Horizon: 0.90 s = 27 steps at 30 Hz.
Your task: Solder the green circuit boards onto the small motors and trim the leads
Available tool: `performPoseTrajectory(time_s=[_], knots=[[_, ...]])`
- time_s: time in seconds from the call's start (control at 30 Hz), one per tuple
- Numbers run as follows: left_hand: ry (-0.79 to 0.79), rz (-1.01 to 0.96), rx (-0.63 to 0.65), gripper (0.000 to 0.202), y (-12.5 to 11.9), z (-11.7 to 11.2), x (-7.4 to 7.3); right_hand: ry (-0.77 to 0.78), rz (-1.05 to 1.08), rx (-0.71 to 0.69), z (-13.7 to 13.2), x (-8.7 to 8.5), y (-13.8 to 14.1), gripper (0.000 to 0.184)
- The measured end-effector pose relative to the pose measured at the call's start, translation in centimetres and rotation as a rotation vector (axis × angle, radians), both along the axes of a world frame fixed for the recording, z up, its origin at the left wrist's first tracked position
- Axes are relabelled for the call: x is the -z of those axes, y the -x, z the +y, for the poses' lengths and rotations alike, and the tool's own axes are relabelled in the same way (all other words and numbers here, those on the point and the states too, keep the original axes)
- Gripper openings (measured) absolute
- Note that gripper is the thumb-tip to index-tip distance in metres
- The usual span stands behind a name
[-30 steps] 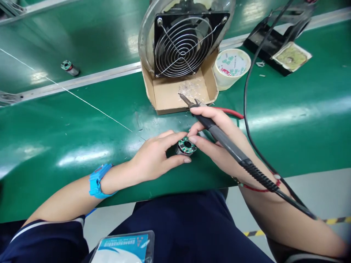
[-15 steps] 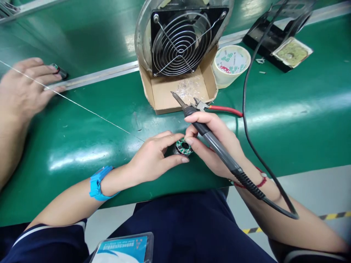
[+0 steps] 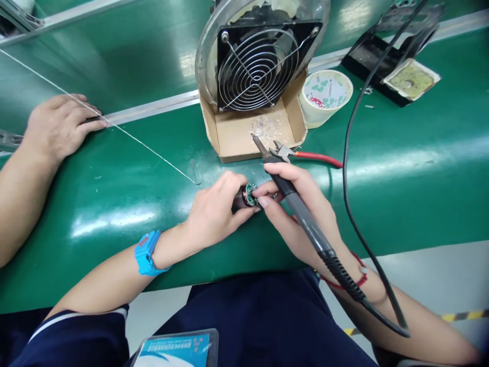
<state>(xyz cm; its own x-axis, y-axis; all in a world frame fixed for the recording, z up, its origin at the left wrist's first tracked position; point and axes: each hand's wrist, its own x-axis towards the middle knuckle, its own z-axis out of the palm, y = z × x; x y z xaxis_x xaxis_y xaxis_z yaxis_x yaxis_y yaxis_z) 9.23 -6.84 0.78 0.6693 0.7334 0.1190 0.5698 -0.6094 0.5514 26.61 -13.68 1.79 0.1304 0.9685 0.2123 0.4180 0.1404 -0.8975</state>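
Note:
Between the fingers and thumb of my left hand (image 3: pixel 214 209) is a small dark cylinder with a round green circuit board (image 3: pixel 250 195) on its end, lying tilted with the board toward the right. My right hand (image 3: pixel 301 204) grips a soldering iron (image 3: pixel 296 196), its tip pointing up and away over the cardboard tray's front edge. The right thumb and a fingertip also touch the edge of the circuit board. A thin pale strand of wire (image 3: pixel 153 152) runs from the upper left down to beside my left hand, where its end is hidden.
Ahead stands a fan (image 3: pixel 256 76) above a cardboard tray (image 3: pixel 237 148) holding wire clippings. Red-handled cutters (image 3: pixel 319 157) lie by the tray. To the right are a tape roll (image 3: pixel 324 97) and an iron stand with a sponge (image 3: pixel 411 80). Another person's hand (image 3: pixel 63 122) rests at left.
The cylinder has tipped from board facing up to board facing right, and the right fingertips have shifted on the board. The other person's hand has moved; the dark piece beside it is mostly covered.

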Motion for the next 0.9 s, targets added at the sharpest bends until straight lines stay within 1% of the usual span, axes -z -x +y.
performPoseTrajectory(time_s=[0.1, 0.2, 0.27, 0.3, 0.37, 0.43, 0.5, 0.57, 0.63, 0.67, 0.7, 0.77, 0.8, 0.83, 0.9], knots=[[-0.24, 0.097, -0.022, 0.019, 0.0, 0.1, 0.4, 0.028, 0.006, -0.003, -0.3, 0.3, 0.7, 0.045], [-0.467, 0.11, -0.022, 0.013, 0.2, 0.2, 0.9, 0.032, 0.02, 0.054, -0.6, 0.6, 1.6, 0.045], [-0.546, 0.096, -0.018, 0.01, 0.2, 0.1, 1.2, 0.011, 0.035, 0.111, -0.7, 0.7, 2.3, 0.043], [-0.542, 0.093, -0.019, 0.01, 0.1, 0.1, 1.2, 0.002, 0.044, 0.136, -0.7, 0.8, 2.5, 0.043], [-0.444, 0.088, -0.034, 0.012, 0.0, 0.2, 1.2, -0.006, 0.048, 0.145, -0.5, 1.1, 2.6, 0.044], [-0.261, 0.055, -0.051, 0.02, -0.1, 0.3, 1.2, -0.025, -0.023, 0.102, 0.1, 1.4, 2.2, 0.045], [-0.032, -0.036, -0.065, 0.035, -0.1, 0.6, 1.3, -0.056, -0.244, 0.02, 0.9, 1.7, 1.4, 0.04], [0.227, -0.177, -0.09, 0.05, 0.0, 1.0, 1.5, -0.101, -0.578, -0.078, 1.8, 1.8, 0.4, 0.032], [0.478, -0.329, -0.122, 0.061, 0.2, 1.3, 1.7, -0.142, -0.87, -0.174, 2.3, 1.6, -0.4, 0.03], [0.579, -0.395, -0.134, 0.065, 0.2, 1.4, 1.8, -0.161, -0.955, -0.205, 2.5, 1.4, -0.7, 0.03], [0.661, -0.45, -0.137, 0.068, 0.3, 1.5, 1.7, -0.179, -0.994, -0.218, 2.5, 1.1, -0.8, 0.029], [0.777, -0.529, -0.128, 0.07, 0.3, 1.5, 1.5, -0.206, -0.956, -0.182, 2.3, 0.7, -0.7, 0.027], [0.819, -0.552, -0.117, 0.07, 0.3, 1.4, 1.3, -0.218, -0.88, -0.149, 2.0, 0.6, -0.5, 0.027], [0.85, -0.57, -0.103, 0.071, 0.3, 1.3, 1.1, -0.227, -0.773, -0.122, 1.8, 0.5, -0.2, 0.03], [0.884, -0.603, -0.063, 0.072, 0.3, 0.9, 0.7, -0.237, -0.514, -0.111, 1.3, 0.8, 0.7, 0.041]])
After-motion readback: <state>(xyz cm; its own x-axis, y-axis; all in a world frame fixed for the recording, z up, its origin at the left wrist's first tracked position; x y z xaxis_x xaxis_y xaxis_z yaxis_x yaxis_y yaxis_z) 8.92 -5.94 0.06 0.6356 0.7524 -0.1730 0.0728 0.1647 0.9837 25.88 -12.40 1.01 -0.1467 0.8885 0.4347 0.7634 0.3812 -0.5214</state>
